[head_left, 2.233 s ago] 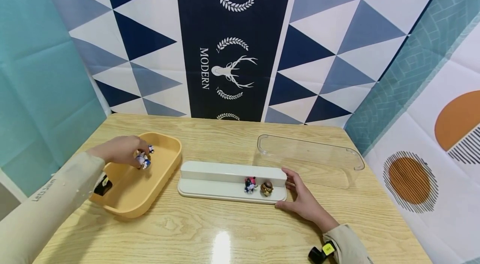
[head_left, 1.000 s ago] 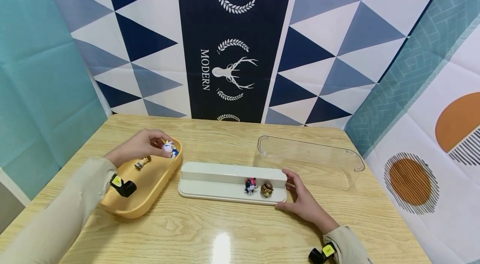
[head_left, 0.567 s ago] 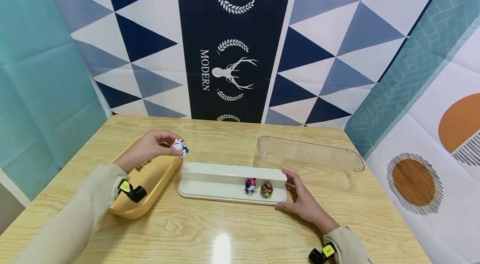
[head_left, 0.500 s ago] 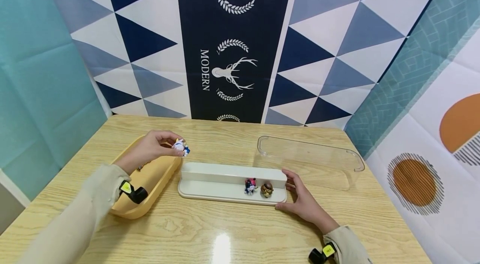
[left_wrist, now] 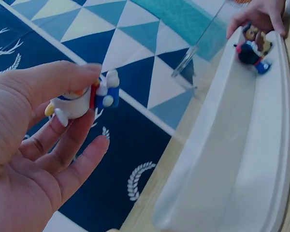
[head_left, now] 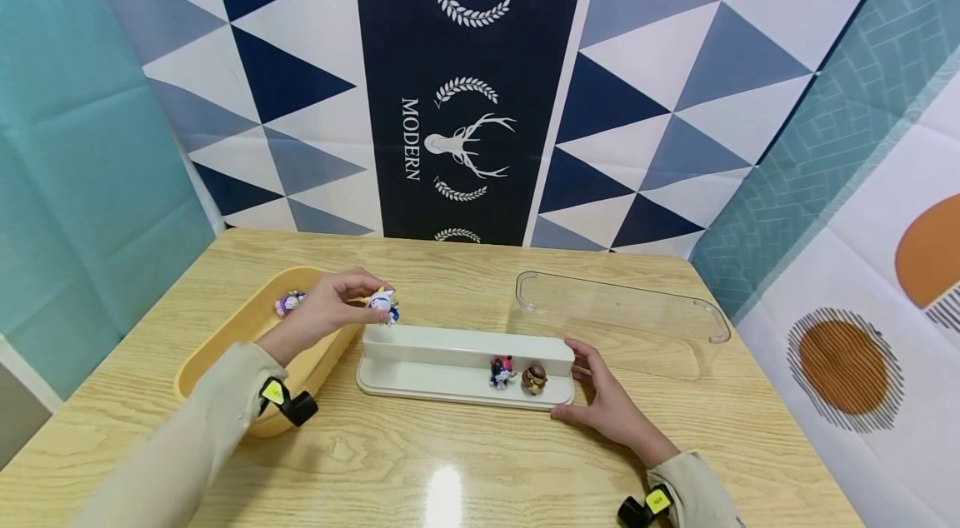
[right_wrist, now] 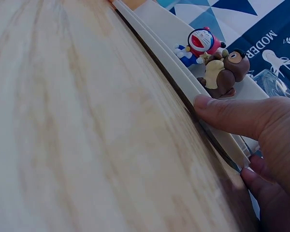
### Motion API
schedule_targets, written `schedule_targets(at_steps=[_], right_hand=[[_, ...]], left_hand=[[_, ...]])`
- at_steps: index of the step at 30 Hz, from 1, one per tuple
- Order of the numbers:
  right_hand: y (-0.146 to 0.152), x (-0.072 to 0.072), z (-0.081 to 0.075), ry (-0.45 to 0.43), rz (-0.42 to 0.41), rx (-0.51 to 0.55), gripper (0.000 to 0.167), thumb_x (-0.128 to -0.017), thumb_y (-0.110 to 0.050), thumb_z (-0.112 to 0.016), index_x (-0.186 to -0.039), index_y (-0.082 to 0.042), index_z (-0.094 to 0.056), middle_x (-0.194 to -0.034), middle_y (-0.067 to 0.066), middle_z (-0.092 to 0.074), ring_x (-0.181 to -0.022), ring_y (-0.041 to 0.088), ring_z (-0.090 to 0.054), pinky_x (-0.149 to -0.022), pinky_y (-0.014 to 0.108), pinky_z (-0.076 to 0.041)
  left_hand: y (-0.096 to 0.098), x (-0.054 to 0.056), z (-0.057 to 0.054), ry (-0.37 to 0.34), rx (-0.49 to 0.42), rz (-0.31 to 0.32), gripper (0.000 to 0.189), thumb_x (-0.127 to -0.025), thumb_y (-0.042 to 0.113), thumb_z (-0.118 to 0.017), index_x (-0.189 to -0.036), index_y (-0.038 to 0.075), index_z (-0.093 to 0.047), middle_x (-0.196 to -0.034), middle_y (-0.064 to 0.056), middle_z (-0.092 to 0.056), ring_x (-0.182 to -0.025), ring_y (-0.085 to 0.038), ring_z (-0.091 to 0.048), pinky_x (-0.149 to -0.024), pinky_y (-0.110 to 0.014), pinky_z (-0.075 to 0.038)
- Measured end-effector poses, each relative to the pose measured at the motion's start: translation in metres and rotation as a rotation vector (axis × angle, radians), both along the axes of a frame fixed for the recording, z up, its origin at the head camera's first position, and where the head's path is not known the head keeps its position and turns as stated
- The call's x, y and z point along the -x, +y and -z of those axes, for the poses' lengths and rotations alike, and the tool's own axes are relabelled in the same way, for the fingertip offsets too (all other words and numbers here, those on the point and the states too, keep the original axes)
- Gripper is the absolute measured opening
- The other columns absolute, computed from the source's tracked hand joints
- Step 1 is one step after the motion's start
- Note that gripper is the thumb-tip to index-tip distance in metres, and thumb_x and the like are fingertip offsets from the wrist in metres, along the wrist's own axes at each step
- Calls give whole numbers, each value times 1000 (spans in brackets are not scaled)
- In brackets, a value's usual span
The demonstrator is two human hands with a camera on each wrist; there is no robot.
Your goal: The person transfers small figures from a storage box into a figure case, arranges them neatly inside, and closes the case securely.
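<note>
My left hand (head_left: 326,311) pinches a small white-and-blue toy figurine (head_left: 382,305) between thumb and fingers, above the left back corner of a white stepped display base (head_left: 427,378). In the left wrist view the figurine (left_wrist: 75,105) lies sideways, and the other fingers are spread below it. My right hand (head_left: 609,403) grips the base's right end, thumb (right_wrist: 222,111) on the front edge and fingers behind. On the lower step near that end stand a Doraemon figurine (right_wrist: 200,43) with a pink back and a brown figurine (right_wrist: 224,72) with a cream belly.
A yellow-orange tray (head_left: 197,357) sits at the left, partly hidden under my left forearm. Inside it lies a purple-and-white figurine (head_left: 288,302). Behind the base at the right stands a clear plastic cover (head_left: 622,311). A patterned cloth (head_left: 457,203) hangs behind the table.
My left hand has carried the white-and-blue figurine from inside the tray, over its rim, rightward to the base's left end. The right hand and base have stayed put.
</note>
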State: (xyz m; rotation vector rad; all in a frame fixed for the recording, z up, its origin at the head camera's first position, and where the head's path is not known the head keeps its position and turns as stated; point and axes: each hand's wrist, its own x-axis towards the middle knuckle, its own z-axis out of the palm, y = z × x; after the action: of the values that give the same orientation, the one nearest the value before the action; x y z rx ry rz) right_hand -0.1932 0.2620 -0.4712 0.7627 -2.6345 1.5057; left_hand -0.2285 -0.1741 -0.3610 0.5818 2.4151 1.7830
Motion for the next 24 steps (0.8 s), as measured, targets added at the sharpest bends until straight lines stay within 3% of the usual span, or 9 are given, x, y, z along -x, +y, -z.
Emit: schedule_targets(at_steps=[6,14,24], right_hand=[[0,0,0,-3,3,-1,100,-75,-14,-88,-152,-3,-26,-139,18,-47,-128,25,-46,-106,40,-41],[0,0,1,-7,3,2,99,-75,-13,-88,-152,-3,-26,-138,18,-47,-127,25,-46,-106,40,-42],[0,0,0,-11,7,7,100,-75,-12,-88,-152,-2,-26,-139,19,-47,-127,27,-46,-106,43,-42]], left_hand=[[10,-2,7,44,-19,41,35,-85,3,-77,-117,-9,-67,-113,-16,-64,-102,-18,-63,-82,-25,-54],[16,-2,11,5,-43,44,38,-82,-2,-78,-118,-10,-65,-109,-15,-67,-88,-12,-65,-73,-25,-53],[25,-4,14,53,-41,56,37,-78,-7,-79,-112,-12,-66,-104,-17,-69,-83,-11,-63,-69,-25,-55]])
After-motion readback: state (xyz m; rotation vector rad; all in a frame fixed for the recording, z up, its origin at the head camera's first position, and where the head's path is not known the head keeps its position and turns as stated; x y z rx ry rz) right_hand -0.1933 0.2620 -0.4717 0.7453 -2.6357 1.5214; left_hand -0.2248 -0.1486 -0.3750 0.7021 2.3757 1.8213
